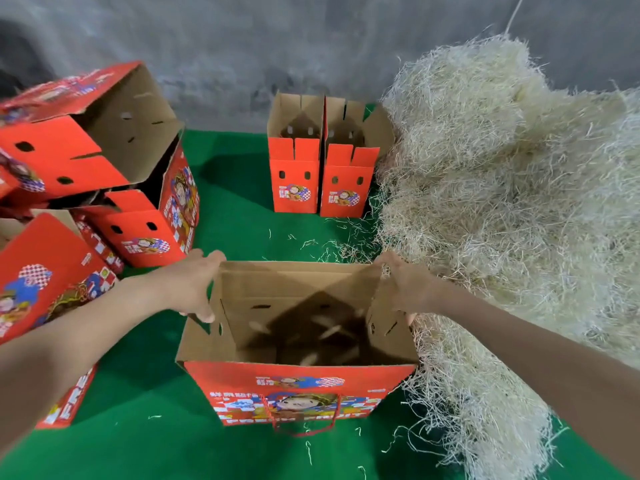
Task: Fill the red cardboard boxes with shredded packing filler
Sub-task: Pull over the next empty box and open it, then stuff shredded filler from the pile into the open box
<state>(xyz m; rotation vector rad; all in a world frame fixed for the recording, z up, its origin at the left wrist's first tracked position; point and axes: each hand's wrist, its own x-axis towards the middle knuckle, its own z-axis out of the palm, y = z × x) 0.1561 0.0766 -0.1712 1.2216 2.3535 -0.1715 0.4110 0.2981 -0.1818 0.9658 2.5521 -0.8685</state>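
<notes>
Here: green mat (235, 202) underfoot, grey concrete wall (242, 46) behind. Boxes: one open front box (298, 386) at centre, left hand (194, 285) gripping its left flap, right hand (408, 289) gripping its right flap; two back boxes (294, 181) upright, side by side; at least three in the left pile (138, 223). One filler heap (502, 168) touches the front box's right side.

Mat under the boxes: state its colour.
The mat is plain green, clearest in the head view.

Cardboard, shreds and felt
The box (298, 393) is printed red outside, matt brown inside; filler (502, 168) beside it pale, stringy; mat (145, 445) under it green, felt-like; wall (242, 46) rough grey.
</notes>
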